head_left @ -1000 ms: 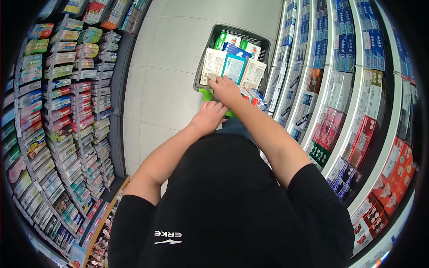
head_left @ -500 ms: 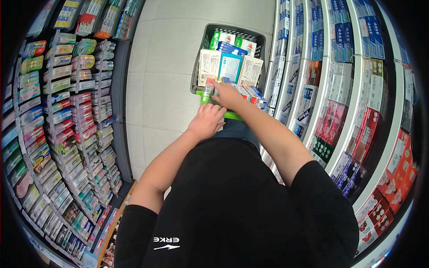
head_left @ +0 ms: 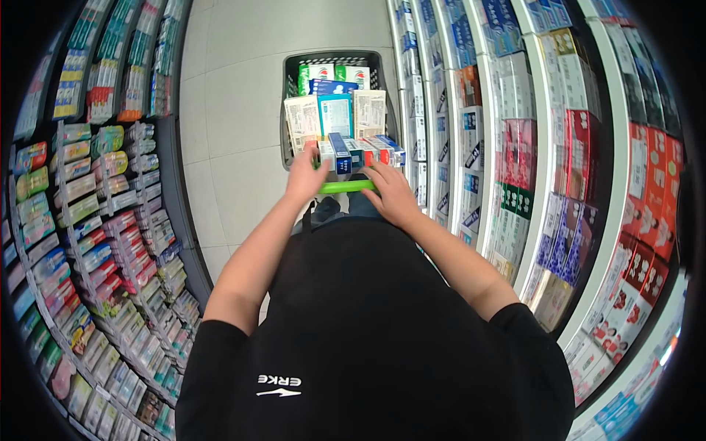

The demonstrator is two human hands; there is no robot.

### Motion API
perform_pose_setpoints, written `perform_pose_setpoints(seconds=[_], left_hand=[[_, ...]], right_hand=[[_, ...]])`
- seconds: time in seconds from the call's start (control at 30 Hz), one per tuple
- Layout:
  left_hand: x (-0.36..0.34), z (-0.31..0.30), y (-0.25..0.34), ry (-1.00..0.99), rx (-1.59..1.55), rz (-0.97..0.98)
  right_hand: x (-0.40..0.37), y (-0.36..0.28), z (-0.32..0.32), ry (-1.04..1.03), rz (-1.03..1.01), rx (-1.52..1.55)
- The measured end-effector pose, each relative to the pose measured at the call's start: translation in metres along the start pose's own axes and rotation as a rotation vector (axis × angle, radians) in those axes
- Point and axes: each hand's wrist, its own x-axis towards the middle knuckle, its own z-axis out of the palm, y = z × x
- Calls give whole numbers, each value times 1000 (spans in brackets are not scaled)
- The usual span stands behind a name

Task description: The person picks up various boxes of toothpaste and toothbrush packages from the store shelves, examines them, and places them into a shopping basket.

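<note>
Since the full basket [head_left: 331, 57] is likely heavy, its stiff-looking handle [head_left: 346, 187], held by the right hand [head_left: 393, 194], is best gripped at both ends, though the left hand's [head_left: 302, 178] hold cannot be told.

Bright, cool, fairly even light fills the aisle, whitening the shelf fronts [head_left: 546, 140] on the right and giving the pale floor [head_left: 235, 110] a faint sheen, while the black shirt [head_left: 412, 316] loses nearly all detail. Wide-angle distortion bows the shelving toward blackened corners. Inside the basket [head_left: 331, 57], from far edge to near, box outlines read clearly but small print dissolves.
</note>
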Motion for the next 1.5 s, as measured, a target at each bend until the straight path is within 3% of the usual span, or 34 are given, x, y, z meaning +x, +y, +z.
perform_pose_setpoints(seconds=[0.03,0.07,0.13,0.2,0.23,0.27,0.37,0.47,0.53,0.63,0.73,0.77,0.87,0.9,1.03,1.13,1.27,1.37,1.47,1.5], left_hand=[[20,19,-40,48,29,19],[28,7,-26,-35,106,-140],[42,10,-44,-147,51,-155],[74,57,-131,-266,-81,-86],[62,29,-76,-250,31,-120],[58,25,-63,-198,68,-135],[69,42,-100,-254,93,-179],[74,56,-130,-275,-113,-184],[68,47,-112,-277,-213,-250],[58,35,-96,-239,-344,-252],[56,15,-82,-295,-333,-350],[54,8,-74,-282,-288,-463],[25,-4,-37,82,-11,-341],[14,-6,-29,141,182,-203],[-18,-14,4,7,422,273],[-19,-10,16,-266,217,186],[-22,7,-1,-360,366,202],[-29,-4,13,-379,322,186],[-28,-4,4,-356,307,213],[-27,-3,1,-338,308,231]], right_hand=[[-10,-3,-3,30,19,-18],[-20,-4,-8,63,39,-40],[-48,5,-5,68,120,-48],[-77,12,-12,90,207,-88],[-87,8,-23,104,271,-88],[-102,11,-26,131,319,-100],[-136,3,-47,202,500,-85],[-159,4,-57,298,609,-124],[-173,6,-73,366,644,-161],[-191,4,-119,618,603,-385],[-205,-11,-193,865,672,-773],[-214,-8,-214,950,685,-893],[-231,-12,-259,1014,821,-1074],[-240,-4,-265,992,871,-1106],[-230,-9,-286,892,1165,-945],[-237,3,-287,855,1267,-838],[-239,7,-289,913,1289,-766],[-245,16,-283,1095,1073,-905],[-250,15,-270,1197,1032,-745],[-246,8,-264,1287,935,-719]])
